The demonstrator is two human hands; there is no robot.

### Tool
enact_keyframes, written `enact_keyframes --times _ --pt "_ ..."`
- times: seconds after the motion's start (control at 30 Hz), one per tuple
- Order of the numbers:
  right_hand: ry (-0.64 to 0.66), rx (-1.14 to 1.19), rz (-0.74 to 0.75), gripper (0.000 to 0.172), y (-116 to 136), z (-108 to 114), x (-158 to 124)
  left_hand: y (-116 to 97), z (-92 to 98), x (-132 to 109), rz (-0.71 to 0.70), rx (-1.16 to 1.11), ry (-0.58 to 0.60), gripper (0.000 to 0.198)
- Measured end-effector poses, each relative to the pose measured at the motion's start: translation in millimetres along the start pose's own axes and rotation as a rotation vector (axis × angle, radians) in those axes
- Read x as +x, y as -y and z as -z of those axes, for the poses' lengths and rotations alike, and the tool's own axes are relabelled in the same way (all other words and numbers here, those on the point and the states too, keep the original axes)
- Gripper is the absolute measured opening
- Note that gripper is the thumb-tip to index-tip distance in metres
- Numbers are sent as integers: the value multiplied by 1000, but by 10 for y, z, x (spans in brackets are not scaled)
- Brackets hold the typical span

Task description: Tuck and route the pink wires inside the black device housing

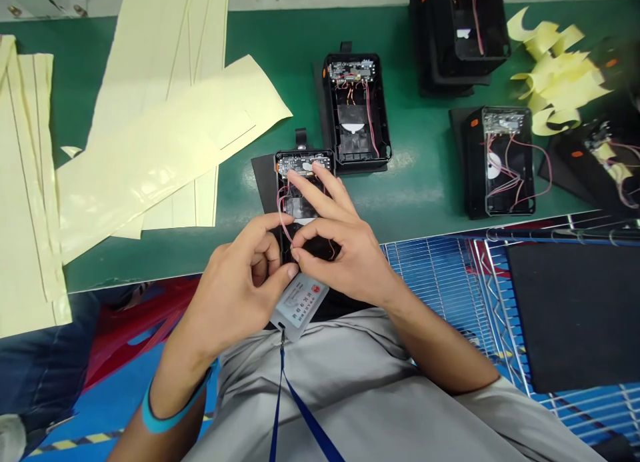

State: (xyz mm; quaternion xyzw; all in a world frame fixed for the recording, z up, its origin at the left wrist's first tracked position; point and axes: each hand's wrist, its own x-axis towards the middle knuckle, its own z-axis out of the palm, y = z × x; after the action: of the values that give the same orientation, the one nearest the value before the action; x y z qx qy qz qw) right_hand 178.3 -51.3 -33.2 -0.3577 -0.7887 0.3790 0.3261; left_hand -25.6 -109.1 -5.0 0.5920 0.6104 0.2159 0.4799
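Observation:
Directly before me at the table's front edge is a black plastic housing [301, 207] with a circuit board [303, 165] at its far end and pink wires inside. Thumb and index finger of my right hand [345, 245] pinch a pink wire [283, 223] over the near part of this housing. The other right fingers stretch over its board. My left hand [245, 282] is at the near left side, index finger and thumb apart around the pinch, the other fingers curled. Its index tip is close to the wire. My hands hide much of the housing's near end.
Another open housing [356, 112] stands just behind. More housings [500, 162] with loose wires are on the right, with a stack [460, 42] at the back. Yellow sheets [165, 115] cover the left; torn yellow strips [557, 75] lie at right. A badge [300, 305] hangs below my hands.

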Motion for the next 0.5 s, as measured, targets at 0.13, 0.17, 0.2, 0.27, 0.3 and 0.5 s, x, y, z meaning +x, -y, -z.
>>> enact_keyframes --times 0.13,0.17,0.2,0.27,0.3,0.5 --pt "-33 6 -23 14 -4 18 40 -2 3 -2 1 -4 -2 57" --pt "-36 2 -28 14 -8 23 55 0 3 -5 3 -6 -4 57" --pt "-38 -3 -33 15 -12 27 69 3 1 -7 6 -9 -3 57" --pt "-45 -26 -27 14 -16 28 97 11 -6 -8 7 -12 -7 58" --pt "-50 -51 -21 14 -15 26 109 15 -11 -7 8 -14 -7 58" --pt "-91 -188 -4 14 6 26 156 7 -28 -2 13 -27 -20 64"
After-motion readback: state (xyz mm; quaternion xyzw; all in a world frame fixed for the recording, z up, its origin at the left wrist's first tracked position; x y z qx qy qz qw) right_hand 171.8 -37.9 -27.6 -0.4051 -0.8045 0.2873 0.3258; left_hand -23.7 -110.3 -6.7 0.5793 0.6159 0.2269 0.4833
